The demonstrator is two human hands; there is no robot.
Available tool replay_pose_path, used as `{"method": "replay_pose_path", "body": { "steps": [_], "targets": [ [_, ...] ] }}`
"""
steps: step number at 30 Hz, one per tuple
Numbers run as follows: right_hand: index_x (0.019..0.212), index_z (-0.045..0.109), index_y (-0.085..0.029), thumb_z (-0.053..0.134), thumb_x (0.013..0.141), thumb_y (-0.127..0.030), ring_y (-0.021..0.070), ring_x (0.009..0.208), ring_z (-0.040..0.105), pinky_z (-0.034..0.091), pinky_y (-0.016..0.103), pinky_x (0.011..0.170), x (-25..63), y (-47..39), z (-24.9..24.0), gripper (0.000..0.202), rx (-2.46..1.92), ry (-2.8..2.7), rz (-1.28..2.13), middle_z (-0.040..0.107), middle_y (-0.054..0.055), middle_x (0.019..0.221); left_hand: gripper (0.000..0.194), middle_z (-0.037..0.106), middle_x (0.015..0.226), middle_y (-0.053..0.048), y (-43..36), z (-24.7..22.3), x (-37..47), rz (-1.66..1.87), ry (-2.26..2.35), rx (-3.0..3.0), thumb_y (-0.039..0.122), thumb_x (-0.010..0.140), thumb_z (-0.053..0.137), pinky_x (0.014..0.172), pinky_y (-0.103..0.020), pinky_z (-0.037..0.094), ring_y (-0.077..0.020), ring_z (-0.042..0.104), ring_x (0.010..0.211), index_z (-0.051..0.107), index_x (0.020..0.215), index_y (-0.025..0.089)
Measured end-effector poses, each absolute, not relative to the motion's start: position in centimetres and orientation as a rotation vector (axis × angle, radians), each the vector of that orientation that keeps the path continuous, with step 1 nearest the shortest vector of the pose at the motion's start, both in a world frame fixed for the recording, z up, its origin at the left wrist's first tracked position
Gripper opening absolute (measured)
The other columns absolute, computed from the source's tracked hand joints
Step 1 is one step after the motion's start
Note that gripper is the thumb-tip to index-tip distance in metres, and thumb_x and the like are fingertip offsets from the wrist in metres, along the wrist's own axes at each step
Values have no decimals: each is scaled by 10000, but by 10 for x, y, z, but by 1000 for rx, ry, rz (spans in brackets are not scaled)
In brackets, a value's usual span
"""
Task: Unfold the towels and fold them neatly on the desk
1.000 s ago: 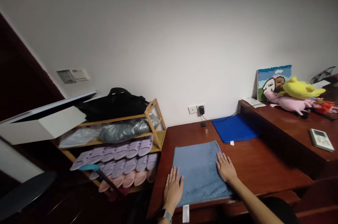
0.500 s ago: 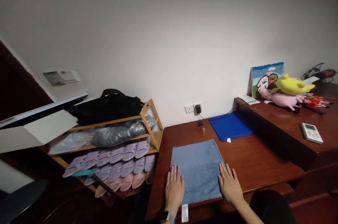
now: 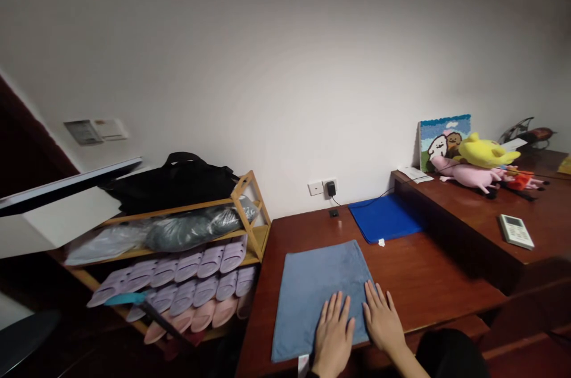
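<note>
A square of soft grey-blue cloth [image 3: 307, 289] lies flat on the reddish-brown wooden desk [image 3: 446, 277], with a white label showing at its near edge. My left hand [image 3: 333, 330] rests palm down on the lower right part of the cloth, fingers stretched forward. Close beside it, my right hand [image 3: 382, 318] lies flat over the right edge of the cloth, fingers extended. Neither hand holds anything. Farther back on the desk is a bright blue folded cloth [image 3: 386, 217] with a small white tag.
On the raised desk section at right are plush toys [image 3: 486, 152], a picture of two dogs [image 3: 439, 140] and a white remote-like device [image 3: 516, 231]. A charger [image 3: 331, 188] is plugged into the wall. A wooden shoe rack [image 3: 259, 241] with purple and pink slippers stands at left.
My left hand has moved right from the cloth's left edge onto its lower right part, near my right hand. My right hand stays at the right edge. The view has shifted slightly.
</note>
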State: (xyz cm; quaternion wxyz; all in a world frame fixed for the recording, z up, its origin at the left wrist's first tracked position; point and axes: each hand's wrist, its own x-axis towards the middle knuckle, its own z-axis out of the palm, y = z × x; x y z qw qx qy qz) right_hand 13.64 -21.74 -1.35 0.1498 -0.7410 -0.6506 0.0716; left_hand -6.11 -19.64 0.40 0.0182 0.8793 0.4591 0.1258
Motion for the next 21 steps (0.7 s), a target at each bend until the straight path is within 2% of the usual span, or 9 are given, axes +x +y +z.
{"method": "replay_pose_path", "body": {
  "steps": [4,9,15,21],
  "targets": [
    [1647,345,-227,251,1049,-453,271,1611,216,193,557,1318,136,-217,-12,646,-2119,-1850,251,272,-1,1709,636,332,1715,33,-196,-7,-151,355,1655,2709,515,1056,400,1277,-498,375,-270,372,1566,261,1661,376],
    [1636,377,-275,276,1041,-436,282,1603,241,199,582,1307,136,-217,-13,625,-2110,-1827,236,300,-9,1696,609,418,1661,93,-202,-29,-227,357,1831,2656,431,1027,426,1243,-456,436,-246,438,1528,337,1629,431],
    [1639,373,-222,227,1068,-476,260,1609,225,206,526,1323,133,-233,-20,641,-2047,-1814,143,297,-14,1702,601,438,1639,70,-208,-52,-234,388,1878,2657,388,1001,426,1229,-479,454,-254,441,1524,404,1602,403],
    [1609,447,-220,289,1060,-469,294,1592,279,264,519,1309,133,-247,-51,623,-2037,-1805,93,324,6,1691,577,483,1613,56,-207,-62,-238,408,1920,2667,402,992,433,1212,-493,474,-266,465,1508,477,1567,399]
  ]
}}
